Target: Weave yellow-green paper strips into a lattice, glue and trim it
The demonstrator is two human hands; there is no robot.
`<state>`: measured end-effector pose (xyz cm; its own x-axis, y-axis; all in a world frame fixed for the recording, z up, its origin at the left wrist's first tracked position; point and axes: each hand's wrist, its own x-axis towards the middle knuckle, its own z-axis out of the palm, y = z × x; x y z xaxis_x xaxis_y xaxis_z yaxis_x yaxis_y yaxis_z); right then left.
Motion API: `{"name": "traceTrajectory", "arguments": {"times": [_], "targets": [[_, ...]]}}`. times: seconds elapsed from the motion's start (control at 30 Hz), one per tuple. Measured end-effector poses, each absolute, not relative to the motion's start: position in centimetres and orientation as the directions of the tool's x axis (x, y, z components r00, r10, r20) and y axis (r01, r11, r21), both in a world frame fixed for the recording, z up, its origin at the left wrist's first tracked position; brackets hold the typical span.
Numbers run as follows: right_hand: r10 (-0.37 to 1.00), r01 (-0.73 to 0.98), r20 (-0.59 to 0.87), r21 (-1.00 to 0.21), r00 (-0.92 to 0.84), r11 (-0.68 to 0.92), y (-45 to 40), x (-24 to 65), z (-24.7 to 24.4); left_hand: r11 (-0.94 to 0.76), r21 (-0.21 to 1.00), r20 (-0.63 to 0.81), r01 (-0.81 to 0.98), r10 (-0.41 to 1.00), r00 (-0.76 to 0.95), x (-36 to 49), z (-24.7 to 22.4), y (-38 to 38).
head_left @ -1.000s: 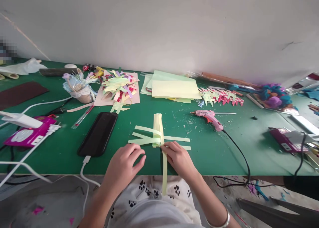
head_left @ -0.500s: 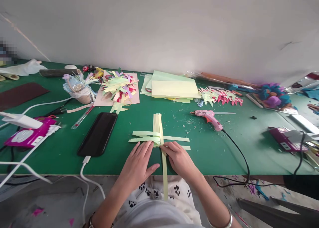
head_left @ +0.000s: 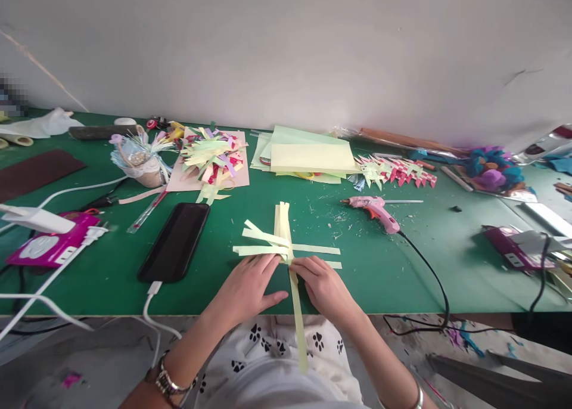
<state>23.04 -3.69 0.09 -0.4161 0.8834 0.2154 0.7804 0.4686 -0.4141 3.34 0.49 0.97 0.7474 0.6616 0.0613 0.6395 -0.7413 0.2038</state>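
Several paper strips (head_left: 282, 224): L hand (head_left: 248, 288) flat on them, fingers unclenched; R hand (head_left: 325, 285) @ crossing, fingers' grip unclear.

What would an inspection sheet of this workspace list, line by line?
Surface: flat green tabletop, crowded along its far side
Work pieces: pale yellow-green paper strips, crossed, one hanging past the near edge
Clutter: black rectangular phone, pink plastic glue gun, heap of multicoloured paper strips
Hands: left hand over the crossed strips; right hand at the crossing
Cables: white phone cable, black glue-gun cable, both running over the edge
Surroundings: plain grey wall, pink scrap on grey floor
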Motion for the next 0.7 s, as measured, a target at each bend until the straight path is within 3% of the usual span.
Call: {"name": "traceTrajectory", "arguments": {"times": [0.23, 0.53, 0.7], "targets": [[0.881, 0.782, 0.234, -0.407, -0.411, 0.473, -4.0, 22.9, -0.1, -0.777, 0.171, 0.073, 0.606, 0.623, 0.779, 3.3, 0.8, 0.9], [0.884, 0.859, 0.25, -0.241, -0.395, 0.452, -4.5, 22.8, -0.2, -0.821, 0.119, 0.035, 0.558, 0.565, 0.824, 3.3, 0.7, 1.2], [0.887, 0.862, 0.256, -0.245, -0.383, 0.443, -5.3, 22.7, -0.2, -0.826, 0.089, 0.023, 0.556, 0.56, 0.828, 3.2, 0.8, 1.2]]}}
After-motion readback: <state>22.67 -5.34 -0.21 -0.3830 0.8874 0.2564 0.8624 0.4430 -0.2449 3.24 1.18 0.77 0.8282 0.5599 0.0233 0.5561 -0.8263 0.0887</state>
